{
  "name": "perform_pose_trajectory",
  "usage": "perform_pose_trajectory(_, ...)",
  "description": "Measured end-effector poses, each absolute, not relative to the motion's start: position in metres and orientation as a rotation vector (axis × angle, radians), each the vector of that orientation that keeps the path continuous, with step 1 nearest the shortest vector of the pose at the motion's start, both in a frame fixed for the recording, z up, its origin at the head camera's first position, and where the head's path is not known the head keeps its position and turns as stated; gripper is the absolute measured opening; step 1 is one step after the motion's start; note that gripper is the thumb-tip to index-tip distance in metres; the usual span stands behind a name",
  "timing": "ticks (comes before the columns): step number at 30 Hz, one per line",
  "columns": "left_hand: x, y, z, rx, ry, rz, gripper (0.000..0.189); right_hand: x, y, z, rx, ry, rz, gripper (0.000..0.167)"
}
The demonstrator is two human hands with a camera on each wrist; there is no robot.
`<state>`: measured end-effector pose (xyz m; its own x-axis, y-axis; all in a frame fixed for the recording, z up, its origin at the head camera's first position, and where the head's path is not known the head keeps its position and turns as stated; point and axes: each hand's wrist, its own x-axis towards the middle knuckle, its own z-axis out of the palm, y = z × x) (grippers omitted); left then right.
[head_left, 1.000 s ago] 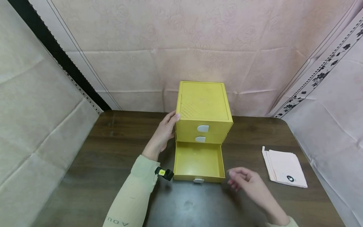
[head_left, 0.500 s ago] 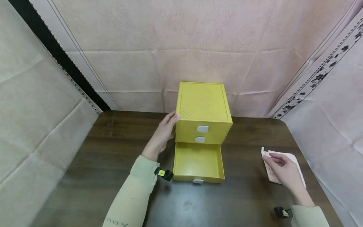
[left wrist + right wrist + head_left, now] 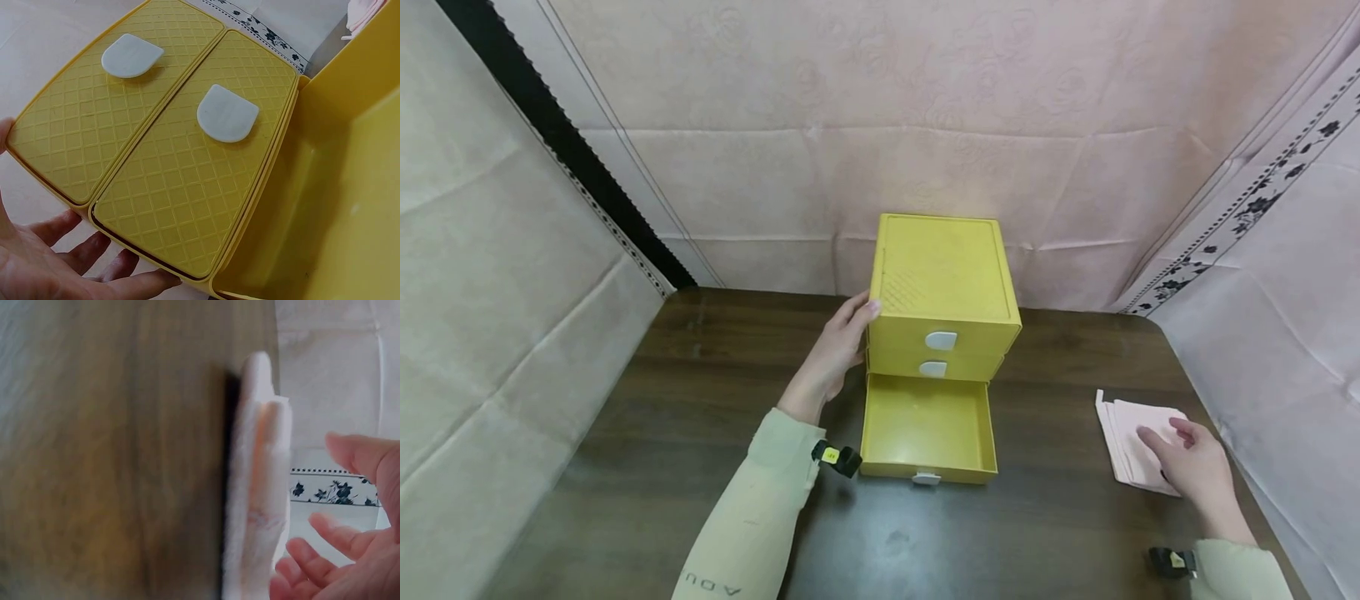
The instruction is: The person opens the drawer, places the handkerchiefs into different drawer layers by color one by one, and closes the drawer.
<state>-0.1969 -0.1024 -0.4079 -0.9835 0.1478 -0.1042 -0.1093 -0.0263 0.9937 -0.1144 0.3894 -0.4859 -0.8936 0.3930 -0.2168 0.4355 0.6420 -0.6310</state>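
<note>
A yellow drawer box [image 3: 946, 268] stands on the table, its bottom drawer [image 3: 927, 421] pulled out and bare inside. Its two upper drawers, with white tabs [image 3: 228, 114], are closed. My left hand [image 3: 831, 354] rests against the box's left side, thumb at the upper front corner; in the left wrist view its extended fingers [image 3: 84, 253] touch the side. To the right lies a folded pale pink towel [image 3: 1129, 437]. My right hand [image 3: 1204, 468] is over the towel's right part, fingers loosely bent and thumb apart. In the right wrist view those fingers [image 3: 312, 559] hold nothing.
The dark wooden table [image 3: 715, 483] has rounded far corners. Light cloth hangings [image 3: 925, 100] enclose its back and both sides, and a floral border [image 3: 1232, 221] runs along the right one. Black wrist cameras [image 3: 846, 461] are strapped on both sleeves.
My right hand has gone from beside the pulled-out drawer to the towel, then across to the towel's right part. My left hand has stayed on the box.
</note>
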Motion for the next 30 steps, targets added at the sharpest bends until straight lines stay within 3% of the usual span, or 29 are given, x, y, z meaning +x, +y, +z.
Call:
perform_pose_trajectory(7,-0.197,-0.101,-0.407,0.04,2.058,2.128,0.066,-0.112,0.402,-0.493,0.778,2.787,-1.027,0.085)
perform_pose_trajectory(22,-0.195,-0.1,-0.408,0.05,2.05,2.121,0.065,-0.113,0.417,-0.5,0.78,2.662,-1.138,0.092)
perform_pose_trajectory(30,-0.194,-0.101,-0.407,0.048,2.054,2.127,0.064,-0.115,0.419,-0.5,0.786,2.648,-1.115,0.108)
